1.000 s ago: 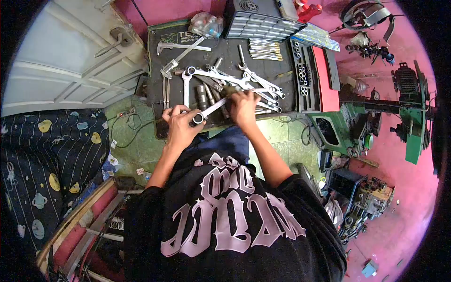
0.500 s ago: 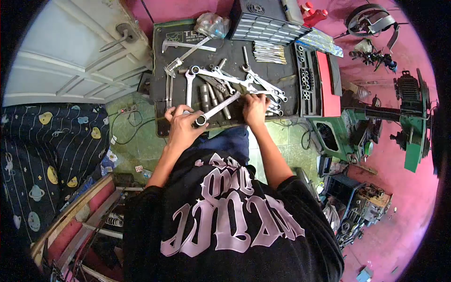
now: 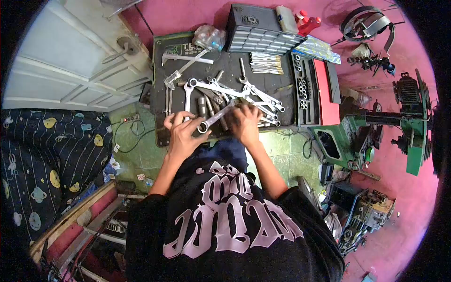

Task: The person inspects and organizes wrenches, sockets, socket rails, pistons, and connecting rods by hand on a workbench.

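Note:
My left hand (image 3: 184, 134) is at the front edge of the dark tool mat (image 3: 277, 87), its thumb and fingers closed at the ring end of a combination wrench (image 3: 217, 117). The wrench slants up and right over several sockets and bars. Close to its far end is my right hand (image 3: 246, 124), palm down, with fingers smeared by motion; whether they grip anything cannot be made out. A loose pile of wrenches (image 3: 265, 99) lies just beyond the right hand. Another combination wrench (image 3: 188, 96) lies upright in view above my left hand.
Calipers (image 3: 181, 70) and a plastic bag (image 3: 209, 37) lie at the back left. A drawer organizer (image 3: 263, 37) stands at the back, with a row of thin bits (image 3: 266, 63) before it. At right are a socket case (image 3: 303, 89) and a green machine (image 3: 331, 143).
The view has tilted slightly, so the table sits lower in it. My right hand has shifted left and toward me, and its fingers are now blurred. My left hand stays at the wrench's ring end.

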Demonstrator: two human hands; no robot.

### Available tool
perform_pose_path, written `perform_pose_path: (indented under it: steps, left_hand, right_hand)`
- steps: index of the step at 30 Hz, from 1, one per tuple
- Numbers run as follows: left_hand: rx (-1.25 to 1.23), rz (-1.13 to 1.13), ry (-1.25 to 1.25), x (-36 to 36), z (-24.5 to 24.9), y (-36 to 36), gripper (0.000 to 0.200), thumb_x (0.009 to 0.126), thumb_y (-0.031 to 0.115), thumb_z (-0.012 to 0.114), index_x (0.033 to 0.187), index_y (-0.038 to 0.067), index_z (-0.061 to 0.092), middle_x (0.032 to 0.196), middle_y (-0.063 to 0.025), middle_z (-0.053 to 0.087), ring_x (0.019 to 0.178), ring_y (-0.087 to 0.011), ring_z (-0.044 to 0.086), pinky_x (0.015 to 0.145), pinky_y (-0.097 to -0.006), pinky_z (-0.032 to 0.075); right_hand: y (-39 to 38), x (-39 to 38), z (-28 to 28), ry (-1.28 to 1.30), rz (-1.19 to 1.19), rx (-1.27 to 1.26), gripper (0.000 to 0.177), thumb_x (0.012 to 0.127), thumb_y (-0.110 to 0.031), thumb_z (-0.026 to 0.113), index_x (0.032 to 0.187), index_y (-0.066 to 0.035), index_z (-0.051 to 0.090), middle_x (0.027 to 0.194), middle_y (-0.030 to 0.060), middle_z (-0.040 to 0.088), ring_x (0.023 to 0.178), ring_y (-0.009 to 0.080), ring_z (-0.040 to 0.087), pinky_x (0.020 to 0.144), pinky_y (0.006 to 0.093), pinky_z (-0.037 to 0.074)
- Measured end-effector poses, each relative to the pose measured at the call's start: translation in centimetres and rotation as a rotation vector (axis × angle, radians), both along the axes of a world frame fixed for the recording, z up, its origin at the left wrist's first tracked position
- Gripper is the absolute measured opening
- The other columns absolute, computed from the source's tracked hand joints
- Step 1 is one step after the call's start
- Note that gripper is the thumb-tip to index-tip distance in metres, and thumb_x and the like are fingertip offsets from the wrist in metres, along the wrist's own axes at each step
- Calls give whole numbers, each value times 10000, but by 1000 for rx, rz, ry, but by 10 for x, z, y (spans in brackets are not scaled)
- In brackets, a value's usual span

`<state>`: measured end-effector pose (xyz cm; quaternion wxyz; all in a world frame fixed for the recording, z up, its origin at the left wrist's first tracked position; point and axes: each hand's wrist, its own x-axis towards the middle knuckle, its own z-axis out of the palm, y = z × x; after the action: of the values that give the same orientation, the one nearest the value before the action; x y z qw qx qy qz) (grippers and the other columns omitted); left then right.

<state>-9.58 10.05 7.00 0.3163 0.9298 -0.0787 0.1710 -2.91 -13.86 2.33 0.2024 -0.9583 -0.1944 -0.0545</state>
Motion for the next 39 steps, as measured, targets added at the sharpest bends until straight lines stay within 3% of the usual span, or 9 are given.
perform_pose_path:
  steps: [1,5,7,13,19,26,30,33,39]
  left_hand:
    - [-1,-3,-10,3,7,-4,422,723,332,903,1048,88,791,893,-49,750,1087,-210,625,1060,-460,278]
    - [7,-13,-8,15,21,-19,451,696,339,923,1046,86,797,907,-72,769,1105,-240,624,1065,-479,286]
    - [13,-6,-20,21,30,-25,454,697,369,923,1025,81,796,912,-72,776,1106,-240,628,1066,-476,288]
    - [-65,49,-132,42,51,-55,398,735,404,903,966,99,793,856,-42,751,1011,-232,653,1021,-458,314]
    - [-118,67,-128,61,48,-78,402,702,272,913,1051,124,781,1012,-41,743,1053,-229,639,972,-444,313]
    - [-102,103,39,82,30,-111,330,786,152,825,1108,102,774,1107,-27,760,1128,-241,605,965,-457,319]
    - [-91,105,21,93,37,-129,238,843,181,778,1068,106,777,1051,-41,768,1114,-255,609,969,-458,322]
    - [-90,135,-12,100,42,-142,201,841,180,783,1024,96,776,999,-50,766,1090,-262,616,972,-458,326]
    - [-110,220,-42,109,72,-174,133,839,188,789,927,88,790,929,-56,769,1035,-251,649,965,-443,344]
  right_hand:
    - [5,-1,3,30,43,-31,395,821,-165,761,1215,-183,733,1226,96,629,1221,381,496,1052,579,340]
    - [14,4,1,-36,143,118,412,810,-128,752,1218,-160,712,1170,92,664,1231,391,526,1091,621,334]
    - [10,9,9,-133,143,82,354,839,-187,747,1194,-177,748,1020,48,657,1131,322,553,1022,515,351]
    - [-7,21,28,-148,179,184,378,812,-213,729,1180,-125,744,1050,52,680,1132,308,567,1049,546,320]
    - [-28,45,47,-184,178,190,363,764,-82,717,1124,-120,750,1010,41,693,1067,296,586,1016,540,337]
    - [-57,74,96,-174,248,297,298,776,-89,746,1072,-111,755,921,39,688,1040,294,593,1011,528,346]
    - [-67,87,111,-140,319,403,317,739,-81,752,1056,-100,760,936,37,697,1043,288,601,1010,507,345]
    - [-76,101,116,-73,341,440,188,813,-122,782,996,-82,755,926,44,701,1056,294,603,1002,501,343]
    - [-94,126,136,0,356,542,197,841,-167,804,1000,-62,755,924,59,720,1050,292,615,984,471,352]
